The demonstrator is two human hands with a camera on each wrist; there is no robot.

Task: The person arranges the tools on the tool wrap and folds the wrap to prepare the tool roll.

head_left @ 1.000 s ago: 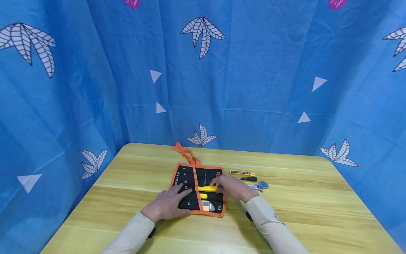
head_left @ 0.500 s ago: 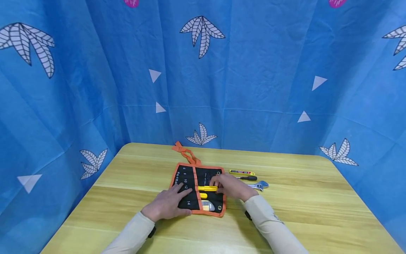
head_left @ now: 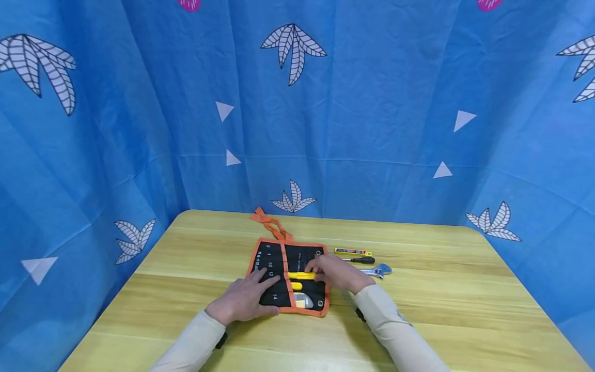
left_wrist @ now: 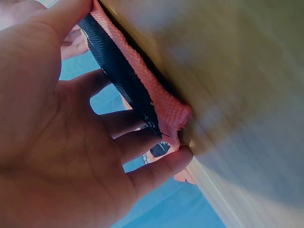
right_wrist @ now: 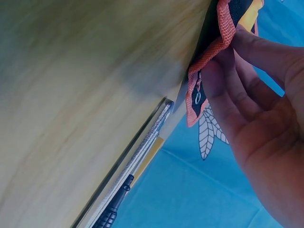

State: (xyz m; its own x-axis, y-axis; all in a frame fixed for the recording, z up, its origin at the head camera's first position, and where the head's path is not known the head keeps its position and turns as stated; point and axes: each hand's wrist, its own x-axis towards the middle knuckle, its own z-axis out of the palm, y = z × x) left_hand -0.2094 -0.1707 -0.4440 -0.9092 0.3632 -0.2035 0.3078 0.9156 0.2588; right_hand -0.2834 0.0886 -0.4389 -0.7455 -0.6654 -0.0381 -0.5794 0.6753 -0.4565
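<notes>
A black tool roll with orange trim lies unrolled on the wooden table. My left hand rests flat on its left pockets, fingers spread; in the left wrist view this left hand lies along the orange edge of the tool roll. My right hand curls its fingers on the right end of a yellow tool lying across the roll. In the right wrist view the right hand touches the roll's orange trim. A second yellow piece and a grey tool sit in lower pockets.
Right of the roll lie a yellow utility knife, a black screwdriver and an adjustable wrench; the wrench and the screwdriver also show in the right wrist view. Orange ties trail behind the roll. A blue patterned curtain encloses the table.
Both hands and the yellow tool stay where they were; only the head view has drifted slightly.
</notes>
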